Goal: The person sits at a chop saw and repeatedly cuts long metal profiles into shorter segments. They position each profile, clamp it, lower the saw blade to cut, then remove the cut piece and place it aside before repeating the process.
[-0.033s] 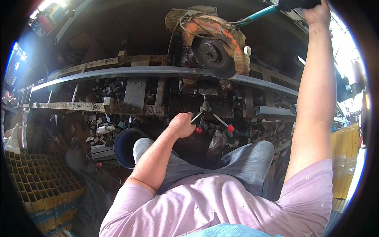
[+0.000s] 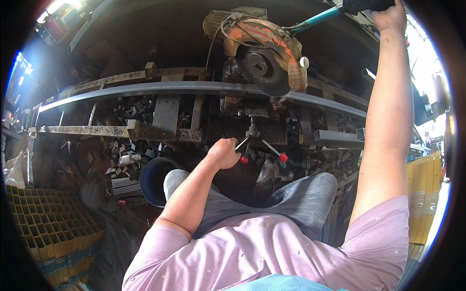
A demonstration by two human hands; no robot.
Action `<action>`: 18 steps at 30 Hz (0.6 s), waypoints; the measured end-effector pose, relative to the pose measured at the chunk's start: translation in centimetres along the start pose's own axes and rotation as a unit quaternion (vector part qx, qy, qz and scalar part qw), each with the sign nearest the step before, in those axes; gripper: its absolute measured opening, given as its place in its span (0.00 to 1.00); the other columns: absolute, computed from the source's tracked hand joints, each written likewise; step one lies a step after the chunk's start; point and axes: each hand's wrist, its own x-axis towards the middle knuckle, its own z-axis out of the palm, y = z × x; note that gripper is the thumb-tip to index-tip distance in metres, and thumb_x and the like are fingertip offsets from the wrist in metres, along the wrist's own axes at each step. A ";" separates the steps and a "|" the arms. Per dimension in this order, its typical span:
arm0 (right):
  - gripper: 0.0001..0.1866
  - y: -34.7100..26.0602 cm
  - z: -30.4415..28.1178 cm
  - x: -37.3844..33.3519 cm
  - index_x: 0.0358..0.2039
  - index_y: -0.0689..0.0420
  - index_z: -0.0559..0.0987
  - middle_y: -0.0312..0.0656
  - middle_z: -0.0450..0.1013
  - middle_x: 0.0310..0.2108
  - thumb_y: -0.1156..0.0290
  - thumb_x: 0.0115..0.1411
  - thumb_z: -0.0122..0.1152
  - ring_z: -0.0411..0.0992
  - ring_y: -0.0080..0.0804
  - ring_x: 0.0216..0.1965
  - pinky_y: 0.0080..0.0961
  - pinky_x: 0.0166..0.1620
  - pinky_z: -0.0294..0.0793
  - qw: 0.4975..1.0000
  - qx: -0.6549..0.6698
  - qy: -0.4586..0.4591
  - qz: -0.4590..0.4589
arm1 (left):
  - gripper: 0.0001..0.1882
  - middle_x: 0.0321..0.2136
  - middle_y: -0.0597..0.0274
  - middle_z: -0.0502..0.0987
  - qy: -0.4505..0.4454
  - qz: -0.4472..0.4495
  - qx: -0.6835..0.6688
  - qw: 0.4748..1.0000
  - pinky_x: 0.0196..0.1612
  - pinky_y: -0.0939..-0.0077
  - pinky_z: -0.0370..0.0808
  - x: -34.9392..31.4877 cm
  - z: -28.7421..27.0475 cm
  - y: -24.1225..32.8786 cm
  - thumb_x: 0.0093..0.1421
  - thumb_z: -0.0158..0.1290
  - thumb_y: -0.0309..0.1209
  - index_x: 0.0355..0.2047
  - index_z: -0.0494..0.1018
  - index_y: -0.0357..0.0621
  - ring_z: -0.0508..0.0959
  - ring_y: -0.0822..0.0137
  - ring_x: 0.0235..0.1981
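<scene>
My left hand (image 2: 225,153) is closed on one spoke of a clamp handle (image 2: 252,132), a metal hub with several arms, two of which show red knobs. Up at the top right, my right hand (image 2: 390,19) grips the black end of a teal lever (image 2: 318,19). That lever joins a worn orange cut-off saw (image 2: 264,36), whose dark round blade (image 2: 262,68) hangs partly out of its guard. A long grey metal tube (image 2: 174,86) lies across the rails and passes under the blade. Whether blade and tube touch, I cannot tell.
Small cut tube pieces (image 2: 138,109) are heaped between and below the rails (image 2: 87,130). A dark blue bucket (image 2: 150,184) stands beside my left knee. Stacked yellow square tubes (image 2: 53,218) are at the lower left, yellow bars (image 2: 422,194) at the right. Tube ends (image 2: 335,136) stick out right of the clamp.
</scene>
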 end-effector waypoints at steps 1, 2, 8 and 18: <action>0.19 -0.1 -0.1 -0.1 0.44 0.50 0.83 0.38 0.78 0.29 0.46 0.72 0.66 0.79 0.36 0.30 0.37 0.36 0.83 1.000 -0.002 0.004 0.003 | 0.22 0.42 0.36 0.87 0.001 0.000 0.002 1.000 0.57 0.48 0.82 0.0 0.0 0.0 0.63 0.65 0.39 0.49 0.81 0.33 0.86 0.37 0.50; 0.20 -0.3 0.0 -0.4 0.44 0.50 0.83 0.38 0.78 0.29 0.46 0.72 0.66 0.79 0.36 0.30 0.38 0.36 0.83 1.000 -0.004 0.008 0.006 | 0.22 0.42 0.36 0.87 0.001 0.000 0.003 1.000 0.57 0.48 0.82 0.0 0.0 0.0 0.63 0.65 0.39 0.49 0.81 0.33 0.86 0.37 0.50; 0.19 -0.5 0.2 -2.2 0.44 0.50 0.83 0.38 0.78 0.29 0.46 0.73 0.65 0.78 0.36 0.31 0.38 0.36 0.83 0.998 -0.019 0.056 -0.005 | 0.22 0.42 0.36 0.87 -0.003 -0.005 0.008 1.000 0.56 0.47 0.82 -0.1 -0.1 0.1 0.63 0.65 0.39 0.49 0.80 0.33 0.86 0.37 0.50; 0.20 -1.0 -0.7 -4.2 0.44 0.51 0.83 0.40 0.78 0.30 0.46 0.76 0.61 0.78 0.38 0.31 0.41 0.36 0.82 0.998 0.022 0.061 -0.004 | 0.21 0.42 0.36 0.86 0.005 -0.009 -0.003 1.000 0.56 0.47 0.83 -0.3 -0.2 0.3 0.63 0.65 0.39 0.48 0.80 0.33 0.86 0.37 0.50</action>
